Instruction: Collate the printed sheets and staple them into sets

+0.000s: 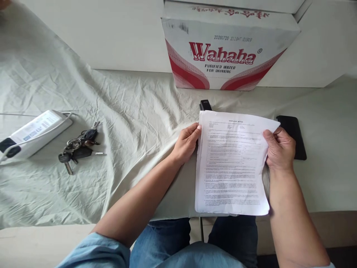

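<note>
Blue sleeves [97, 251] cut off below, both hands [186, 144] [279, 150] pinch printed paper [231, 163] that partly hides a small black object [205, 105]

The table [329, 186] I'm looking at wears a pale green cloth [145, 100], badly creased from eight round to eleven o'clock and much flatter towards three, with the sitter's edge at six. Up at one o'clock a white-and-red Wahaha carton [225, 59] stands upright. Nearer in on that same line sits a small black object [205, 105], only partly in sight, so I can't tell what it is. At three lies a flat black slab [299, 139], rather like a phone. Out at nine there's a bunch of keys [80, 144], and just beyond it a long white device [41, 132], labelled, its pale cable [60, 121] looped over it.
</note>
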Available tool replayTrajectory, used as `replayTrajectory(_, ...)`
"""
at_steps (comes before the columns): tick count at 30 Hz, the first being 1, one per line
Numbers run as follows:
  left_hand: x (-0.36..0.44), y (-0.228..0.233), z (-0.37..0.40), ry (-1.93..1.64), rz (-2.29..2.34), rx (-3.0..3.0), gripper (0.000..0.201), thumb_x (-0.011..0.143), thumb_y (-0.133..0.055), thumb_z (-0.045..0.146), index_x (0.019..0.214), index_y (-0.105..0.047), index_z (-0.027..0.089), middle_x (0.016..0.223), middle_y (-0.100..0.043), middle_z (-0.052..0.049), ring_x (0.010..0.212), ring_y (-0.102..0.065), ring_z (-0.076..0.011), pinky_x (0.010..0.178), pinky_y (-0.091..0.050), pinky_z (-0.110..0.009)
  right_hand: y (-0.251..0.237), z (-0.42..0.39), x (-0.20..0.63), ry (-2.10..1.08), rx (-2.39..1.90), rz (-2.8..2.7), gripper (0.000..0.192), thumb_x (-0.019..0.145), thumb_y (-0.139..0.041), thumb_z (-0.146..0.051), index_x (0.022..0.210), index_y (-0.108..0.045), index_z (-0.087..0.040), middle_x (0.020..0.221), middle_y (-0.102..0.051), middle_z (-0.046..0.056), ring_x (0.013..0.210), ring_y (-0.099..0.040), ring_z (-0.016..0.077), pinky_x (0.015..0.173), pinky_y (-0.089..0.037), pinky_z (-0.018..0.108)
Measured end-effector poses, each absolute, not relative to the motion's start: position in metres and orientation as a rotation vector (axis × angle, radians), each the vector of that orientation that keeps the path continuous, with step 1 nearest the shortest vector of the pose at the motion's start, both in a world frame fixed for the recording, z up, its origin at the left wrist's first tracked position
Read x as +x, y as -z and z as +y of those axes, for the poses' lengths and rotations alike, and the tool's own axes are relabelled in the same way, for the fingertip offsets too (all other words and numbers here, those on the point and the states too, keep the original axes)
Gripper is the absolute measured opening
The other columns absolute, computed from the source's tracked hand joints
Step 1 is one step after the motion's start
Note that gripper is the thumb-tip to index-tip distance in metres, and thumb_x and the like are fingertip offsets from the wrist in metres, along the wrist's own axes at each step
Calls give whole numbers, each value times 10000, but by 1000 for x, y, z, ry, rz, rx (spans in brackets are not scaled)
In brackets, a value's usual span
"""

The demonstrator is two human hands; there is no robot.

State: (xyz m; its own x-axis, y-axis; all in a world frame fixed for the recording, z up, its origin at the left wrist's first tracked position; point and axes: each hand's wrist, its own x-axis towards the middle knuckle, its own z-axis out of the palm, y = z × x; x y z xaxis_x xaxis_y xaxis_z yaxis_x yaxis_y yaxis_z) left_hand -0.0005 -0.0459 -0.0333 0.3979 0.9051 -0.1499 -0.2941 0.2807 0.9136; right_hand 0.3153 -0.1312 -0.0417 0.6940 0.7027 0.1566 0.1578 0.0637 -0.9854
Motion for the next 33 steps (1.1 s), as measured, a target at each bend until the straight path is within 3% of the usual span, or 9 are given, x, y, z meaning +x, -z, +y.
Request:
replayTrajectory(4,0,32,-47,-937,782,919,717,955,-952,911,896,-780,218,827,-800,-35,793,-735,-193,700,-571,-314,41,-132,318,-488,-1494,-792,699,690,-1160,-819,829,-765,-258,780,-652,-60,810,-596,168,834,-557,357)
replayTrajectory(7,-1,33,-47,-898,721,959,679,942,-1006,856,986,-836,200,877,-855,-50,813,-800,-211,777,-644,-338,41,-131,319,-479,-1485,-789,672,694,-1164,-796,842,-796,-253,808,-695,-34,822,-610,177,815,-540,358)
replayTrajectory(16,-2,44,-41,-892,687,1145,760,1042,-863,934,1115,-889,178,1049,-935,-92,967,-875,-252,835,-670,-368,47,-115,327,-317,-1436,-698,805,474,-1174,-871,799,-777,-251,721,-659,-53,698,-524,141,700,-458,337)
replayTrajectory(29,0,48,-38,-956,702,1225,744,1067,-825,943,963,-804,207,887,-844,-59,804,-787,-200,712,-595,-343,48,-113,323,-295,-1416,-756,741,591,-1168,-810,806,-758,-231,723,-625,-53,713,-508,125,680,-437,319)
replayTrajectory(33,2,51,-37,-957,664,1209,722,1058,-849,927,1019,-828,207,918,-881,-72,831,-835,-223,709,-628,-341,49,-113,324,-293,-1407,-794,703,641,-1155,-780,815,-740,-241,728,-602,-49,720,-475,128,683,-412,318)
